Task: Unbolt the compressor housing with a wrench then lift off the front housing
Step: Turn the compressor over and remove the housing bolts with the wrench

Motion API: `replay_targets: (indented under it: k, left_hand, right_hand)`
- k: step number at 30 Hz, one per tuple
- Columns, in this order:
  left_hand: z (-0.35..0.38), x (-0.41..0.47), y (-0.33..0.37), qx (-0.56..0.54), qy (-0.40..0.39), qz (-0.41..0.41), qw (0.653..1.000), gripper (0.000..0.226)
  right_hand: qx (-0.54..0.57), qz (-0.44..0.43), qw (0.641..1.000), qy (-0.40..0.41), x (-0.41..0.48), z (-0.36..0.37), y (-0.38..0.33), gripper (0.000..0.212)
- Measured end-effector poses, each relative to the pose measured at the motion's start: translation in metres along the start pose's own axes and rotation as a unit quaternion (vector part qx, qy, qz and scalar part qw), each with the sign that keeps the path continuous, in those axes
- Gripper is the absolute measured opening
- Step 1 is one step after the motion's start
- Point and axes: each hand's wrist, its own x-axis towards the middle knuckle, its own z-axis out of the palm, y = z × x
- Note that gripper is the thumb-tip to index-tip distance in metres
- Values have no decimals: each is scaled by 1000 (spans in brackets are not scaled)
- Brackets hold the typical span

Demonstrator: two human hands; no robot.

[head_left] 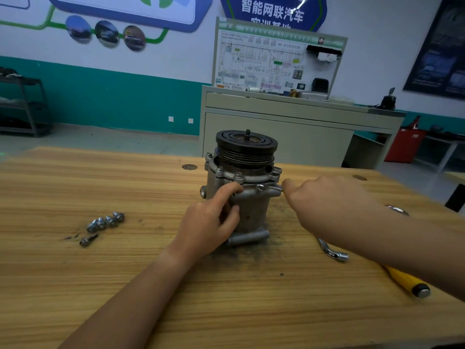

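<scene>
Grey cast compressor [254, 212], ribbed black pulley [246, 150]

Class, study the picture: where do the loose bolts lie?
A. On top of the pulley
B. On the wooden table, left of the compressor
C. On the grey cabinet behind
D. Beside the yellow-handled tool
B: the loose bolts lie in a small cluster on the wooden table, left of the upright compressor and apart from it.
</scene>
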Motion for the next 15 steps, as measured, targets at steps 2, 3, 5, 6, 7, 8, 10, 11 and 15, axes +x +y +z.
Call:
replay_targets:
  k: [2, 3, 5, 6, 7, 8, 10, 11, 15]
  left_hand:
    - [-1, 0, 0, 0, 0, 1, 1000, 35]
    - [-1, 0, 0, 1, 2, 3, 1000, 35]
    - [-1, 1, -1, 0, 4, 4, 1000, 35]
    - [0, 1, -1, -2, 1, 3, 1000, 35]
    - [0, 1, -1, -4, -4, 2, 1000, 35]
    - [0, 1, -1, -5, -6, 2, 1000, 35]
    - [-1, 1, -2, -2, -2, 7, 1000, 35]
    - [-1, 1, -3, 0, 0, 8, 1000, 35]
    - [-2, 0, -1, -1, -2, 5, 1000, 35]
  right_hand:
    - [16, 27, 999, 10, -2, 4, 6, 27]
    - [24, 46, 999, 11, -3, 6, 11, 25]
    - [45, 84, 995, 14, -4, 8, 19, 23]
    - [55, 100, 993, 15, -4, 8, 22, 23]
    - [64, 112, 992, 14, -2, 9, 23, 24]
    - [73, 121, 990, 12, 0, 10, 24, 24]
    - [83, 128, 988, 2, 6, 11, 25, 25]
    - [86, 126, 988, -4, 10, 12, 24, 25]
    - [70, 105, 992, -17, 20, 7, 21, 18]
